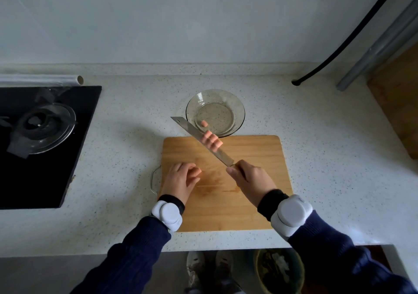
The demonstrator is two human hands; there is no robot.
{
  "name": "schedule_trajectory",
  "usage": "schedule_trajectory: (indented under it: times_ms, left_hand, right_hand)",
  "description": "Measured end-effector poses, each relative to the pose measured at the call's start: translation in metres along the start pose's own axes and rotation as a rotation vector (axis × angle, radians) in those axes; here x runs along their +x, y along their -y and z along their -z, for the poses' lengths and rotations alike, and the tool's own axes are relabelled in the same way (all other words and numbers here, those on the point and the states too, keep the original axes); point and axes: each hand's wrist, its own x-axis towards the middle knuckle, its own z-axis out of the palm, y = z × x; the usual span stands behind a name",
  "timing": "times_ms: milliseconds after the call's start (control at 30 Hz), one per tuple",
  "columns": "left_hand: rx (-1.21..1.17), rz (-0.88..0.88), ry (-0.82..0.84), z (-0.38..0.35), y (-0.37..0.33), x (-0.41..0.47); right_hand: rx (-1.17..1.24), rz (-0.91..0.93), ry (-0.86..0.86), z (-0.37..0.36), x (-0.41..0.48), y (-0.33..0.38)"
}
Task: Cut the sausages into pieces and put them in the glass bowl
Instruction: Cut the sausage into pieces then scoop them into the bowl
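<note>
Transfer looks to be the step in hand, judged from the head view. The right hand (251, 177) has its fingers wrapped tightly round the handle of the knife (196, 135). The flat of the blade slants up and to the left over the far edge of the cutting board (248, 158). A short row of cut sausage pieces (211, 140) rides on the blade, right at the near rim of the glass bowl (239, 104). One piece (204, 123) already shows inside the bowl, toward its near left side.

The left hand (181, 178) rests on the left part of the board with its fingers loosely bent and seems to grip nothing. Whether a bit of sausage lies under its fingertips cannot be told. No whole sausage shows on the board.

The next move probably calls for carrying the blade a little farther over the bowl. It would then be tilted, or swept with the free hand, so the pieces slide in rather than roll off onto the speckled countertop (328, 135). The row sits loose on smooth steel, so a steady, level carry matters.

Nothing stands between blade and bowl. To the left lies a black stove (74, 158) with a glass lid (45, 126) on it and a roll of film (45, 80) behind. A black hose (350, 38) curves down the wall at far right, beside a second wooden board (398, 104). All are well apart from the work.
</note>
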Motion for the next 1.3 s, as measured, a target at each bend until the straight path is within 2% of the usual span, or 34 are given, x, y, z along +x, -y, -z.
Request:
schedule_trajectory:
  times_ms: [267,533,667,733,833,900,1000,1133,1300]
  left_hand:
    - [0.029,0.012,0.056,0.003,0.004,0.005]
    - [-0.032,-0.016,-0.152,0.044,-0.014,0.024]
    - [-0.086,-0.111,-0.293,0.070,-0.035,0.059]
    - [-0.081,-0.140,-0.229,0.074,-0.051,0.082]
    - [-0.068,-0.118,0.002,0.058,-0.068,0.113]
    - [-0.085,-0.121,0.077,0.047,-0.073,0.127]
    - [-0.112,-0.209,0.058,0.038,-0.077,0.133]
    - [0.134,-0.337,-0.036,0.028,-0.070,0.115]
    - [0.139,-0.256,0.028,0.015,-0.067,0.118]
  right_hand:
    - [-0.195,0.016,-0.052,0.018,0.027,-0.001]
    - [-0.303,0.037,-0.061,0.033,0.053,-0.010]
    - [-0.365,0.053,-0.054,0.039,0.062,-0.013]
    - [-0.383,0.059,-0.052,0.040,0.067,-0.012]
    - [-0.429,0.081,-0.057,0.041,0.073,-0.010]
    - [-0.443,0.089,-0.054,0.042,0.075,-0.009]
    - [-0.444,0.087,-0.037,0.043,0.078,-0.009]
    - [-0.448,0.089,-0.032,0.044,0.083,-0.013]
    - [-0.452,0.092,-0.010,0.044,0.089,-0.016]
